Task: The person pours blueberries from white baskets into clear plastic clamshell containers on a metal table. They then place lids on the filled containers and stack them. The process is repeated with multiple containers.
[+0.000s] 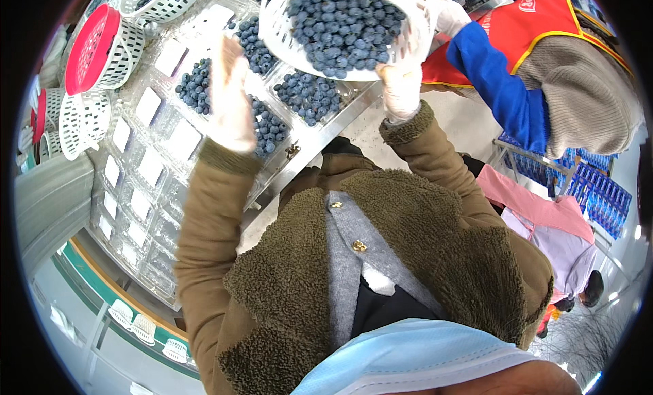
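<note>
My right hand [401,88], in a thin pale glove, grips the near right rim of a white plastic basket [273,29]. Blueberries [347,33] fill much of that basket, which is tilted toward me over the table. My left hand [231,99], gloved too and somewhat blurred, is held edge-on with its fingers stretched out, above the clear plastic punnets. Blueberries lie in the punnets around it: one group [196,87] to its left, another [268,128] to its right, partly hidden by the hand. A further filled punnet [307,98] sits below the basket.
Several clear punnets with white pads [149,165] cover the table's left part. Red and white baskets [102,52] stand at the far left. The table's metal edge [306,150] runs in front of me. A person in a red vest [530,21] works close on the right.
</note>
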{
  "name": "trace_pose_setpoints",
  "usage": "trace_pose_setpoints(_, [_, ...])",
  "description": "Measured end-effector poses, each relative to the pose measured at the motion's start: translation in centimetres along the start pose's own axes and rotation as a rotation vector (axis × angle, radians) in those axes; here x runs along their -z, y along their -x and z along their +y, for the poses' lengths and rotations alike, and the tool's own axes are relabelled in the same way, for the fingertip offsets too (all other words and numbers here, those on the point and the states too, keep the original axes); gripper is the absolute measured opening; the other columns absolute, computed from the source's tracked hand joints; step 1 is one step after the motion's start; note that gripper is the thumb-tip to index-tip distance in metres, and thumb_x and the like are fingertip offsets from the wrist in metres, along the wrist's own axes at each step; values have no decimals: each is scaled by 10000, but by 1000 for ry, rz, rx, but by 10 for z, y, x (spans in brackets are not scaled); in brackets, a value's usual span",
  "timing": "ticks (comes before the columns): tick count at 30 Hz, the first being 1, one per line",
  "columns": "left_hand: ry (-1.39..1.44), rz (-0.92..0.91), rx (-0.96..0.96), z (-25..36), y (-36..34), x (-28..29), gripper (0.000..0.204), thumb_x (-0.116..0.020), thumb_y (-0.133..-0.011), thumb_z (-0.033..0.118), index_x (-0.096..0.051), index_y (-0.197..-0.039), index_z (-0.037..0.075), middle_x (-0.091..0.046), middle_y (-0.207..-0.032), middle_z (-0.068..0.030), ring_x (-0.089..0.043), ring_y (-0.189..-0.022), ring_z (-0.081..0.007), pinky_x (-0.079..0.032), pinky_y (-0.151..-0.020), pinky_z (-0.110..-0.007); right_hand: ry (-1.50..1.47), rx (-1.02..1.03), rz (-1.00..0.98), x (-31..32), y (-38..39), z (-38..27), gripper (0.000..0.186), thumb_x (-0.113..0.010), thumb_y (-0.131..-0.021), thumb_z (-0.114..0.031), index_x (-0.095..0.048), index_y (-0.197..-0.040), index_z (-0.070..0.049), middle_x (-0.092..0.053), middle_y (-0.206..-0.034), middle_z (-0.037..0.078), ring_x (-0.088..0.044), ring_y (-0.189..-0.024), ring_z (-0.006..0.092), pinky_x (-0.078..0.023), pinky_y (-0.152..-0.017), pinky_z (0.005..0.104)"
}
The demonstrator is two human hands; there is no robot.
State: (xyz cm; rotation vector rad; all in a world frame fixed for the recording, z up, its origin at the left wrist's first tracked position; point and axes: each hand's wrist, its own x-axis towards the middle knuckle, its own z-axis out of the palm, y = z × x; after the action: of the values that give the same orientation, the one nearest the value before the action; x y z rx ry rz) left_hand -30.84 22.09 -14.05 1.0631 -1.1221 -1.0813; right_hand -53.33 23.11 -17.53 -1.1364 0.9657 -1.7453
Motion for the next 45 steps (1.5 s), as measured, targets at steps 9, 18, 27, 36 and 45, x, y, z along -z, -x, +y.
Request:
trace_pose_setpoints(9, [469,39,240,-58,45,-38,708,-382,-860,553,-163,-1398,148,-191,-1420,-135,-167,-1319,-266,-77,-1077,-375,78,173,-82,-14,8,22,648,-498,-664,-24,-325,-1286,29,-344,-1309,127,-347,-1189,199,-290,-989,315])
trace_pose_setpoints(18, [519,115,189,-60,37,-54,702,-326,-878,569,-94,-1411,175,-164,-1443,-75,-165,-1320,-224,-89,-1051,-353,-66,-79,-90,-14,9,20,578,-473,-709,-6,-334,-1270,-11,-421,-1191,118,-469,-973,143,-455,-748,264])
trace_pose_setpoints(27, [500,98,126,-65,40,-53,699,-307,-878,573,-100,-1413,173,-141,-1451,-84,-158,-1322,-227,-73,-1054,-373,-3,66,-12,-21,8,15,642,-475,-662,3,-316,-1284,7,-395,-1239,117,-414,-1105,187,-405,-886,303])
trace_pose_setpoints(36, [449,47,53,-66,39,-49,733,-290,-868,597,-83,-1412,151,-137,-1447,-115,-157,-1325,-239,-63,-1071,-380,187,83,-46,-10,3,30,797,-424,-610,60,-184,-1364,-31,-349,-1284,155,-468,-1030,241,-380,-923,355])
trace_pose_setpoints(45, [454,33,31,-36,94,-2,787,-313,-847,614,-97,-1408,106,-137,-1447,-127,-121,-1340,-235,-39,-1085,-363,-185,-168,21,-40,10,11,624,-456,-617,126,-365,-1219,-11,-465,-1096,114,-518,-925,225,-477,-780,329])
